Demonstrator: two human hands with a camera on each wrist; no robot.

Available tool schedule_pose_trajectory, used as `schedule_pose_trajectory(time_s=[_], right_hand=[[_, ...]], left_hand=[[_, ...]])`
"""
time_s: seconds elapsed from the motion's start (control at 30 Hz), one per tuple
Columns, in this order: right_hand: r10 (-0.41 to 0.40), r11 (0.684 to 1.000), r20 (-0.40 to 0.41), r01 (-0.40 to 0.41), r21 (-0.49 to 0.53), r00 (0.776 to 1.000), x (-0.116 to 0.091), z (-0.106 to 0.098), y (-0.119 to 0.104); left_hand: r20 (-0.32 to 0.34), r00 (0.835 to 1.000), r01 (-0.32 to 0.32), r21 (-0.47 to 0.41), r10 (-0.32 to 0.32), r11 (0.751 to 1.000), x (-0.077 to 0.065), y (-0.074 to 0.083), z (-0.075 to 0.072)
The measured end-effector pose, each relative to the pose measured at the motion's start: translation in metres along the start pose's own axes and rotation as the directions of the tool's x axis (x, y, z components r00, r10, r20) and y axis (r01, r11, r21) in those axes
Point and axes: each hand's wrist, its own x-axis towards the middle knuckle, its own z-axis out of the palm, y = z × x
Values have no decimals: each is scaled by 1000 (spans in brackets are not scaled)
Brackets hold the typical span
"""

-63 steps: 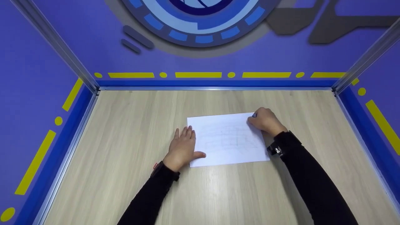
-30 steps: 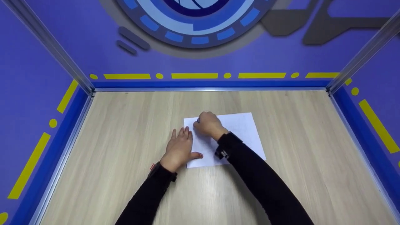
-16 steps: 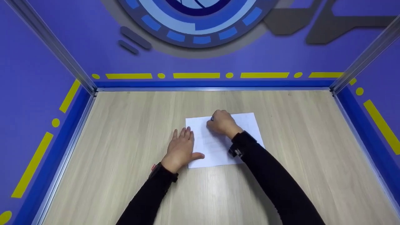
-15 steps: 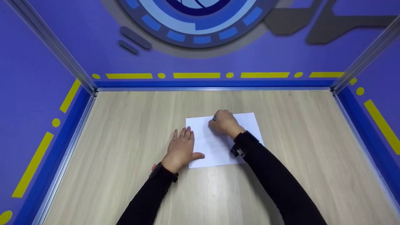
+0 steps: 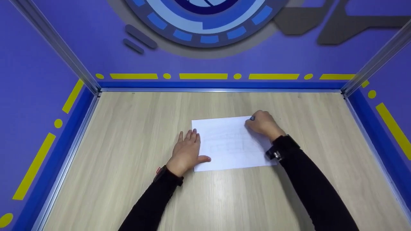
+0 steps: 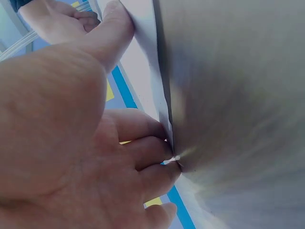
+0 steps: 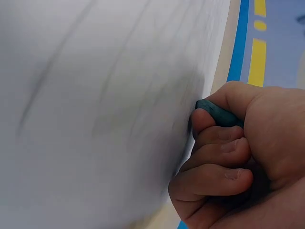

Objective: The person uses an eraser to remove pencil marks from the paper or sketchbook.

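A white sheet of paper (image 5: 226, 150) with faint grey lines lies on the table. My left hand (image 5: 185, 153) rests flat on its left edge, fingers straight and thumb spread over the paper. At the upper right of the sheet, my right hand (image 5: 264, 124) grips a small dark blue-green eraser (image 7: 218, 114) between curled fingers and thumb. The eraser's end is right at the paper surface; most of it is hidden in the fist. In the right wrist view, long grey strokes and smudges show on the paper (image 7: 95, 157).
The wood-grain table (image 5: 135, 138) extends around the paper. Blue-purple panels with yellow dashes (image 5: 203, 76) enclose it at the back and on both sides, with metal rails (image 5: 221, 90) along the edges. Black sleeves (image 5: 314, 183) and wrist straps cover both arms.
From the paper's upper right, my right hand went to its upper left and has since swept back right along the top edge, still gripping the eraser. My left hand stays on the left edge.
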Motion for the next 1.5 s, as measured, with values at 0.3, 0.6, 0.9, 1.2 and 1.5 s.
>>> schedule_pose_trajectory(time_s=[0.3,0.6,0.9,1.2,1.5], right_hand=[[44,999,-6,-44,3,999,-4,-20,33],[40,999,2,-40,0,999,-8,-18,26],[14,1000,72,-15,7,997,-10,0,-22],[-151,986,70,155,-66,986,5,30,-73],[-104,994,89,106,-23,991,12,34,-69]], left_hand=[[17,1000,3,-12,-3,1000,1,0,0],[13,1000,8,-20,-8,1000,1,-1,-1],[23,1000,8,-5,-8,1000,2,-1,-1],[16,1000,-2,-29,3,1000,1,-1,0],[19,1000,8,-5,-8,1000,0,2,-2]])
